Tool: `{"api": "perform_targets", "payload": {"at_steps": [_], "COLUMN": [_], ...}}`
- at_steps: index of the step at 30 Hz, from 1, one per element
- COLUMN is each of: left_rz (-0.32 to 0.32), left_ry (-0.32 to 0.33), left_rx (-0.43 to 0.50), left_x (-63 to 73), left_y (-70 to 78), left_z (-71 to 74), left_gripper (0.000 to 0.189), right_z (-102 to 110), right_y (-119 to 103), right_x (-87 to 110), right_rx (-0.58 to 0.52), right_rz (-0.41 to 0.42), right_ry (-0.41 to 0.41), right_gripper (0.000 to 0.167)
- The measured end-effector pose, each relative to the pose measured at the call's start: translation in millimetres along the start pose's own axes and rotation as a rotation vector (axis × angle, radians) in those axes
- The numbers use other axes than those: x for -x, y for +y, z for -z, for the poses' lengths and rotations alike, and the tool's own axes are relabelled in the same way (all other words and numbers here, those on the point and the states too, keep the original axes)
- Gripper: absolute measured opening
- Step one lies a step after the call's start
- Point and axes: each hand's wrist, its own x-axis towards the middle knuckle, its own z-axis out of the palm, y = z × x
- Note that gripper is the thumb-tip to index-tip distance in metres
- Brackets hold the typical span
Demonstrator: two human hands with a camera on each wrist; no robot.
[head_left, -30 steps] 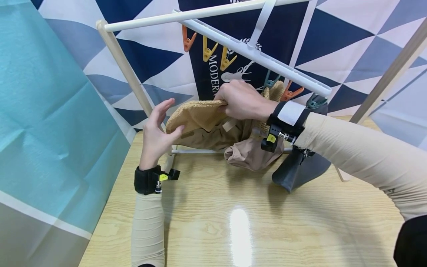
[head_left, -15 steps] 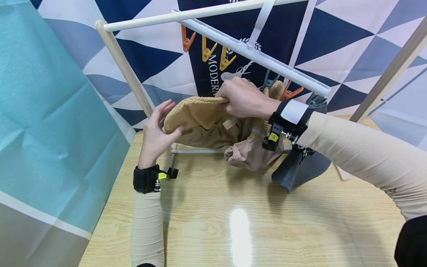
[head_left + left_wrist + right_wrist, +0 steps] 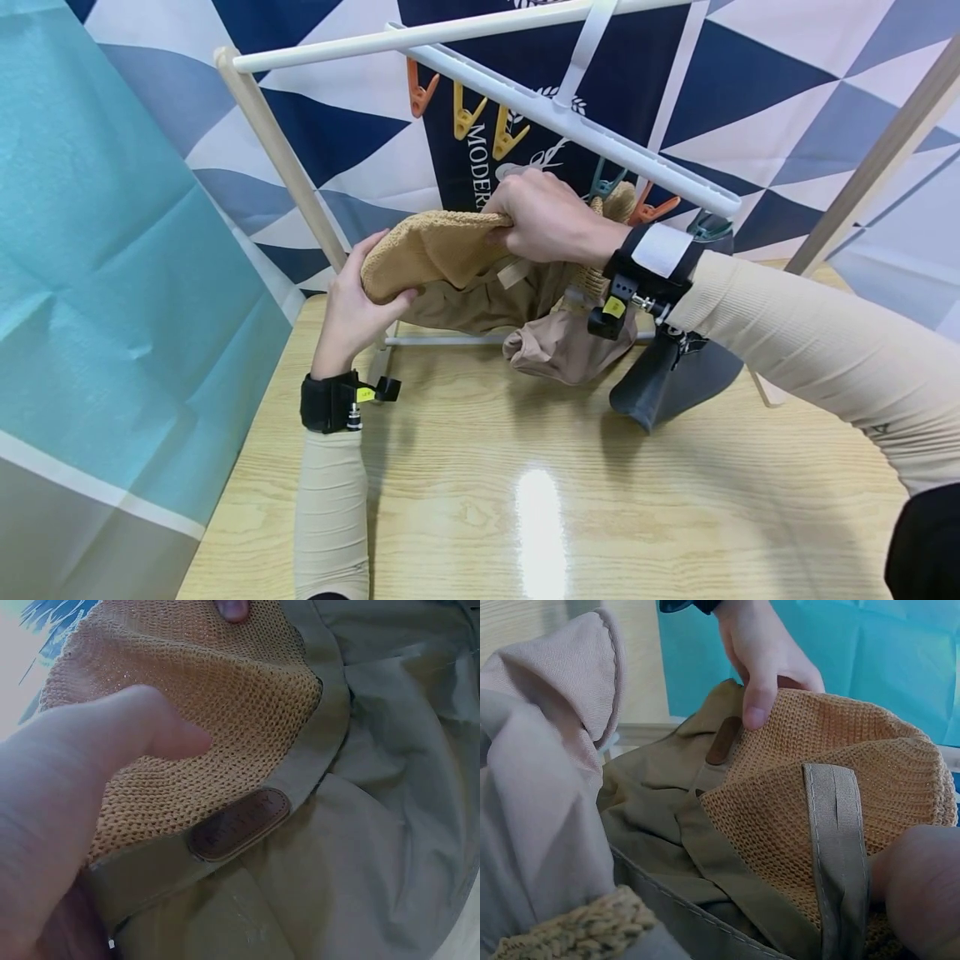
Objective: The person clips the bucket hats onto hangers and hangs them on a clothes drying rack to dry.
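Note:
A sun hat with a tan knitted crown [image 3: 427,254] and an olive fabric brim [image 3: 405,847] is held up under the hanger. My left hand [image 3: 354,304] grips the crown's left end, thumb on the near side and fingers behind. A brown oval label [image 3: 240,823] sits on the hat's band below that thumb in the left wrist view. At the crown's upper right edge, my right hand [image 3: 543,218] pinches the knit between thumb and fingers. A fabric strap [image 3: 836,847] crosses the crown in the right wrist view, near my right hand.
A white hanger bar [image 3: 525,100] slants below the rack's rod [image 3: 322,50]. Orange [image 3: 422,90] and yellow clips [image 3: 467,112] dangle from it. To the right hang a pinkish-beige fabric piece [image 3: 573,346] and a dark grey piece [image 3: 675,379], above the wooden table [image 3: 465,500].
My left hand has closed from an open spread onto the hat's left end. The crown has risen slightly and shifted left, with my right hand lifting a little while keeping its pinch.

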Motion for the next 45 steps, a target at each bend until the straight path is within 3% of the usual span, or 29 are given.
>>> {"api": "perform_targets", "payload": {"at_steps": [5,11,15,25,35,45], "left_rz": [0.025,0.056,0.040,-0.034,-0.040,-0.004], "left_ry": [-0.002,-0.010,0.006,0.137,0.152,0.185], "left_rx": [-0.011,-0.041,-0.056,-0.135,-0.123,-0.146], "left_x": [0.4,1.9,2.4,3.2,0.0,-2.4], "left_y": [0.9,2.8,3.4,3.8,3.8,0.6], "left_z": [0.2,-0.7,-1.6,-6.6,-6.3,-3.6], "left_gripper": [0.081,0.064,0.052,0.035,0.034,0.040], "right_z": [1,0,-1,-6,-5,6], "right_y": [1,3,4,7,10,11], "right_x": [0.3,-0.2,-0.9,-2.0,0.9,10.3], "right_rx": [-0.010,-0.032,-0.044,-0.056,-0.082,-0.091], "right_rz": [-0.014,-0.052,-0.060,-0.053,-0.068,-0.085], "right_ry": [0.013,0.032,0.044,0.032,0.001,-0.077], "right_gripper": [0.016,0.013,0.015,0.015,0.007,0.059]}}
